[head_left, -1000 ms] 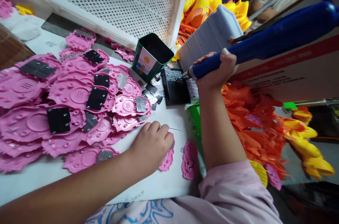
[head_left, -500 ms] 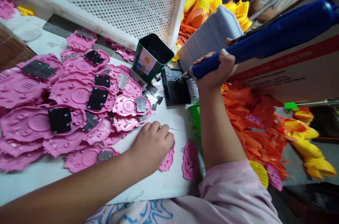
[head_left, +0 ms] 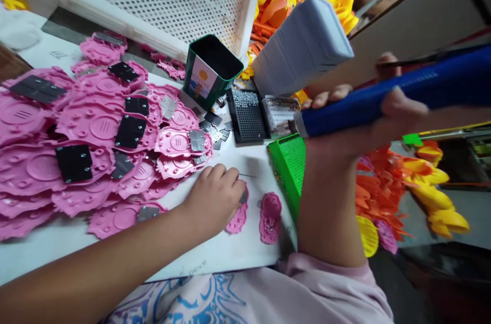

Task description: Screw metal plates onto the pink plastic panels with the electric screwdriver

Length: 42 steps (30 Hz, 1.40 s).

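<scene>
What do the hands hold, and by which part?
The right hand holds the blue tool around its body, behind the metal tip. The left hand is at a small pink piece; any grip there is hidden.

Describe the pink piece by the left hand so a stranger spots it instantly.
From the large heap of pink pieces at left, cross the white tabletop rightward to the left hand. The pink piece peeks out past it. Unlike the uncovered pink neighbour farther right, it is partly hidden and shows a dark plate at its upper end.
</scene>
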Each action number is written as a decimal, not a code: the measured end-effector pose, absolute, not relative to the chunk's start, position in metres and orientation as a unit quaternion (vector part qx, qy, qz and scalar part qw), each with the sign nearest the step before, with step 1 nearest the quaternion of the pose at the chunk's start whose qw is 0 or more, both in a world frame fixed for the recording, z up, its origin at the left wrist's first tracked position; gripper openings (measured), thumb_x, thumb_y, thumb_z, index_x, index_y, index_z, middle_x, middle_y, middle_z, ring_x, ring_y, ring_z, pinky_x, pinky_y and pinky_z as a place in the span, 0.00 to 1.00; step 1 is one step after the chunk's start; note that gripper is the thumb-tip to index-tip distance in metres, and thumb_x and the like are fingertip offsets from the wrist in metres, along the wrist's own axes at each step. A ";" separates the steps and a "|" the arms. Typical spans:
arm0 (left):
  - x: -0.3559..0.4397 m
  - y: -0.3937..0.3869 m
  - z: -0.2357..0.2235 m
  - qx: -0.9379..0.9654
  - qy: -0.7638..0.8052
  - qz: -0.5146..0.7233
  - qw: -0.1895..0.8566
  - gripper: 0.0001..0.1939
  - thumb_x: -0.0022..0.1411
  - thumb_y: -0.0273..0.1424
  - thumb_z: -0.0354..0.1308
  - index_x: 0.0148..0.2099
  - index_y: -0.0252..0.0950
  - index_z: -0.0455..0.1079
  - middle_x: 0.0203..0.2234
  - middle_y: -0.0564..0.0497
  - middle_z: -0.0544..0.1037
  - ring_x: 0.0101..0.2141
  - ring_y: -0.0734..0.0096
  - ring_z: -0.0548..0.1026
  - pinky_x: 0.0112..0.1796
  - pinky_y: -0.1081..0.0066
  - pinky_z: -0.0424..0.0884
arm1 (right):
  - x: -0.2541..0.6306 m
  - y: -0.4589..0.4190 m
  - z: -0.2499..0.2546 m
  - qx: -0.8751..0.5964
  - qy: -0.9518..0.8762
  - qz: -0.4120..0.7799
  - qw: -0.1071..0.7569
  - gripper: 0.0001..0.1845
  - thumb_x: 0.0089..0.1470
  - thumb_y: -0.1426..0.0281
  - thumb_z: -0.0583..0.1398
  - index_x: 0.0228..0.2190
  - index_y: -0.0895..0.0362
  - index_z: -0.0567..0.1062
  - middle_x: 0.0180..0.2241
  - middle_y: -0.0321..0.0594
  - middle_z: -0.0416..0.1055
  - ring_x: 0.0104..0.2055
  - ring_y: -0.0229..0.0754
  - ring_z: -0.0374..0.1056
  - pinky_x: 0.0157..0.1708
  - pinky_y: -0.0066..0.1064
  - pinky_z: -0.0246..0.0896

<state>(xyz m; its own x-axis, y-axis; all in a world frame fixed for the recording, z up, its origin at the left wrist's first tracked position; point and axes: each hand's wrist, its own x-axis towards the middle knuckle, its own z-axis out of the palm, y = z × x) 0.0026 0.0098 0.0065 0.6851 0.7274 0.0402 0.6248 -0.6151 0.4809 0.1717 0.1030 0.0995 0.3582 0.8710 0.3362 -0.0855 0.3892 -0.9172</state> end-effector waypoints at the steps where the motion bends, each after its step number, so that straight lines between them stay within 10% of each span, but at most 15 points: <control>1: 0.003 0.010 0.007 0.891 0.379 0.114 0.223 0.08 0.62 0.30 0.57 0.42 0.34 0.71 0.41 0.44 0.74 0.40 0.55 0.68 0.38 0.59 0.63 | 0.173 0.087 0.101 -0.436 -0.460 0.362 0.684 0.20 0.35 0.60 0.58 0.35 0.48 0.71 0.18 0.30 0.64 0.20 0.39 0.61 0.22 0.34 0.59; 14: 0.005 0.011 0.010 0.890 0.388 0.101 0.217 0.09 0.60 0.33 0.60 0.41 0.35 0.72 0.40 0.45 0.74 0.40 0.55 0.68 0.38 0.59 0.64 | 0.178 -0.002 0.065 -0.371 -0.486 0.460 0.644 0.26 0.40 0.60 0.59 0.45 0.49 0.74 0.21 0.35 0.67 0.21 0.40 0.63 0.23 0.37 0.64; 20: 0.005 0.009 0.008 0.894 0.382 0.109 0.206 0.09 0.61 0.34 0.60 0.42 0.35 0.72 0.40 0.45 0.74 0.41 0.55 0.68 0.38 0.60 0.63 | 0.182 -0.004 0.061 -0.366 -0.486 0.471 0.639 0.12 0.42 0.61 0.60 0.32 0.47 0.75 0.22 0.34 0.68 0.22 0.40 0.65 0.25 0.37 0.64; 42: 0.011 0.009 0.011 0.897 0.396 0.081 0.176 0.07 0.61 0.34 0.59 0.40 0.36 0.72 0.36 0.46 0.73 0.38 0.54 0.69 0.35 0.60 0.62 | 0.180 -0.014 0.050 -0.315 -0.533 0.470 0.630 0.27 0.44 0.62 0.62 0.47 0.53 0.67 0.27 0.36 0.70 0.25 0.41 0.67 0.28 0.38 0.64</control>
